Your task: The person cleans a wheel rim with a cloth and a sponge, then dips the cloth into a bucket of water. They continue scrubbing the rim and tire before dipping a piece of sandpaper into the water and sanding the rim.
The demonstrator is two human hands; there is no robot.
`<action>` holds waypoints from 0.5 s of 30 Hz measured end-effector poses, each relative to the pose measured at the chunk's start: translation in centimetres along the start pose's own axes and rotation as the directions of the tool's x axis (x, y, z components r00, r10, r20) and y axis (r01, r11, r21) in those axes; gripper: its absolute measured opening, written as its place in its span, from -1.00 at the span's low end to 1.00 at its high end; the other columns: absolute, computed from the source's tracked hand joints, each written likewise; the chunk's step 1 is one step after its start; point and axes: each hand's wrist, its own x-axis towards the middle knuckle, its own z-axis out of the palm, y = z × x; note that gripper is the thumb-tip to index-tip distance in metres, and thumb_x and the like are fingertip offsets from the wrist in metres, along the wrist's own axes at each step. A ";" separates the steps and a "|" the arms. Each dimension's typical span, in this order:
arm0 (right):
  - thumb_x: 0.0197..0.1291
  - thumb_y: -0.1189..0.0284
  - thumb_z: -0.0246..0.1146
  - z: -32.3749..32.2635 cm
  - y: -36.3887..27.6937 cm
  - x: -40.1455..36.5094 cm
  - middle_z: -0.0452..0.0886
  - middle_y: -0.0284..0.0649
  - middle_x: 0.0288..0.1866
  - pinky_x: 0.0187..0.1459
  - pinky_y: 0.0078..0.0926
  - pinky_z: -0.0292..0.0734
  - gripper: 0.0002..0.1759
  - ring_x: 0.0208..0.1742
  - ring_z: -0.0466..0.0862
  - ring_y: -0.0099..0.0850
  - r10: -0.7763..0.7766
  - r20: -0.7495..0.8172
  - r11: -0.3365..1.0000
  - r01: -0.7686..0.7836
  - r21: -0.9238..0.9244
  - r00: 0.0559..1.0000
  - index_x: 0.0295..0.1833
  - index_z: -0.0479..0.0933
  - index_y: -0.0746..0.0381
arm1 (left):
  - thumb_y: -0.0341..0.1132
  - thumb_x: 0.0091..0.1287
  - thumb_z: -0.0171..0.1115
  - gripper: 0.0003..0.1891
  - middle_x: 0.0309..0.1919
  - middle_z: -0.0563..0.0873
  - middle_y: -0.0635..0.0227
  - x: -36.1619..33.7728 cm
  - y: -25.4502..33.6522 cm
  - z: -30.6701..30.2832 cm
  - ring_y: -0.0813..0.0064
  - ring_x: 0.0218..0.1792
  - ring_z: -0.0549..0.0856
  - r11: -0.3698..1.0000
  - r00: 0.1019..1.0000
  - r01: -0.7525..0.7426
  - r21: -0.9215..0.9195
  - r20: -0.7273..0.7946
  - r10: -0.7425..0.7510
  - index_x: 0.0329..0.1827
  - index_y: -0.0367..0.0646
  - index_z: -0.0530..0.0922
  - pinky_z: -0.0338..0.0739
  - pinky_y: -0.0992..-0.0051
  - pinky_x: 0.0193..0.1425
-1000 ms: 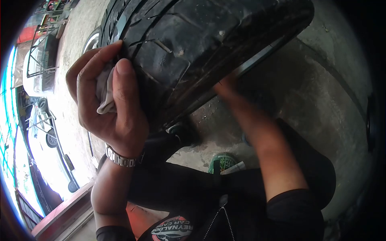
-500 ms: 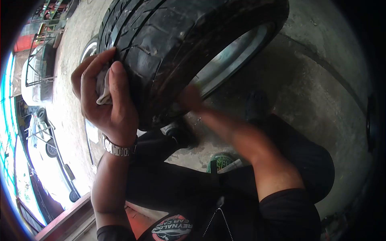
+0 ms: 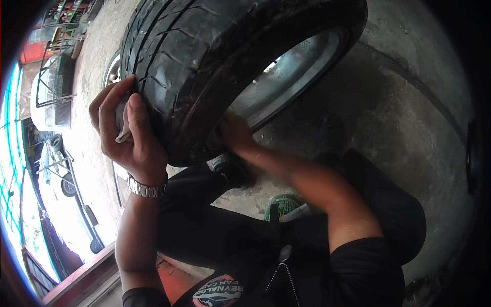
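Observation:
A black tyre (image 3: pixel 199 66) on a silvery wheel rim (image 3: pixel 291 84) stands tilted before me, its open side turned to the right. Against the left edge of its tread rests my left hand (image 3: pixel 138 146), wearing a metal-banded watch (image 3: pixel 147 188). A crumpled whitish cloth (image 3: pixel 122 124) is tucked between its curled fingers and thumb. My right hand (image 3: pixel 236 134) reaches to the lower inner side of the rim, close to the tyre's edge. Its fingers are mostly hidden in shadow there, so whatever they hold does not show.
Behind the tyre, at its left, part of another wheel (image 3: pixel 113 71) shows. White vehicles (image 3: pixel 53 94) and metal racks stand farther left. Below are my dark-trousered legs (image 3: pixel 225 233), a green patterned shoe (image 3: pixel 283 207) and the concrete floor (image 3: pixel 404 117).
The tyre and my left hand have shifted slightly left and down in view. My right hand, blurred before, has moved slightly left and lower along the rim and now looks sharper.

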 end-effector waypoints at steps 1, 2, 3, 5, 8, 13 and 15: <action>0.41 0.30 0.16 -1.6 3.7 0.5 0.75 0.06 -0.07 0.01 0.00 0.62 -0.79 0.01 0.76 0.09 -0.109 0.127 0.994 0.107 0.019 0.986 -0.01 0.63 0.15 | -0.41 0.53 0.15 -0.73 0.07 0.73 0.15 -0.2 -0.2 -0.2 0.34 0.16 0.64 1.000 1.000 0.010 0.018 0.006 -0.010 0.12 -0.38 0.70 0.45 0.34 0.34; 0.43 0.29 0.15 -4.0 6.9 1.5 0.75 0.08 -0.07 0.00 -0.01 0.63 -0.77 0.01 0.76 0.10 -0.224 0.244 0.975 0.219 0.047 0.944 -0.01 0.62 0.16 | -0.39 0.51 0.19 -0.73 0.07 0.72 0.15 -0.4 -0.5 -0.3 0.31 0.16 0.64 1.000 1.000 0.015 -0.007 0.002 -0.015 0.11 -0.36 0.71 0.46 0.33 0.33; 0.44 0.29 0.14 -7.8 9.2 2.8 0.74 0.09 -0.04 0.04 0.01 0.61 -0.75 0.04 0.74 0.12 -0.398 0.102 0.864 0.410 -0.293 0.912 0.04 0.62 0.17 | -0.36 0.49 0.23 -0.74 0.06 0.71 0.15 -0.6 -0.9 -0.3 0.29 0.16 0.64 0.999 1.000 0.020 -0.028 -0.008 -0.020 0.10 -0.33 0.72 0.46 0.32 0.33; 0.44 0.29 0.12 -8.5 10.1 3.6 0.73 0.12 0.00 0.12 0.04 0.58 -0.71 0.09 0.72 0.15 -0.336 0.047 0.815 0.315 -0.485 0.941 0.12 0.61 0.17 | -0.33 0.47 0.27 -0.73 0.06 0.70 0.14 -0.9 -1.2 -0.6 0.27 0.17 0.64 0.995 0.997 0.058 -0.075 -0.039 -0.061 0.09 -0.30 0.73 0.47 0.30 0.32; 0.42 0.34 0.11 -2.5 6.1 1.3 0.72 0.11 0.01 0.13 0.01 0.59 -0.68 0.07 0.72 0.13 0.128 0.154 0.968 -0.089 -0.234 0.980 0.15 0.62 0.19 | -0.32 0.46 0.27 -0.73 0.06 0.69 0.14 -1.0 -0.7 -0.2 0.26 0.17 0.63 0.987 0.994 0.094 -0.132 -0.048 -0.101 0.09 -0.30 0.73 0.46 0.30 0.32; 0.39 0.41 0.09 -5.8 10.3 2.1 0.73 0.07 0.01 0.11 -0.01 0.61 -0.71 0.04 0.73 0.08 -0.244 0.169 0.939 0.276 -0.204 0.955 0.07 0.65 0.23 | -0.34 0.46 0.27 -0.73 0.07 0.67 0.14 -1.3 -1.7 -0.9 0.27 0.16 0.63 0.995 0.998 0.062 -0.073 -0.023 -0.064 0.10 -0.30 0.73 0.47 0.32 0.31; 0.36 0.40 0.10 -4.9 9.8 2.7 0.72 0.08 -0.04 0.17 0.08 0.55 -0.72 0.03 0.71 0.11 -0.115 0.118 0.978 0.133 -0.160 0.986 0.05 0.65 0.22 | -0.34 0.46 0.27 -0.73 0.07 0.67 0.14 -1.4 -1.6 -0.9 0.27 0.16 0.62 0.993 0.995 0.082 -0.082 -0.046 -0.086 0.09 -0.29 0.73 0.46 0.32 0.31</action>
